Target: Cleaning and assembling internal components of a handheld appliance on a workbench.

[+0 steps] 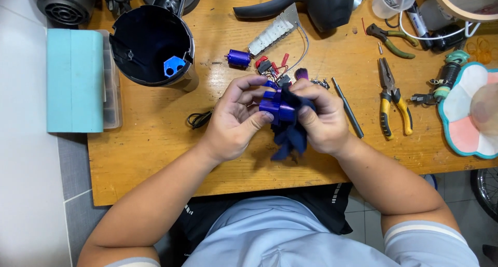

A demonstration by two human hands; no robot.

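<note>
Left hand point(236, 123) grips a small blue plastic part point(275, 105) above the wooden table point(155, 142); right hand point(321, 116) pinches a dark blue cloth point(290, 135) against it. Yellow-handled pliers point(392, 98) lie well right.

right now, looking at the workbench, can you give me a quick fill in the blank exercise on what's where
1. Both hands, left hand and right hand, hold a small blue plastic part and a dark ____ cloth.
2. The yellow-handled pliers lie to the person's ____ of the hands.
3. The black cylindrical housing stands on the ____ table.

Missing words: blue; right; wooden
</note>
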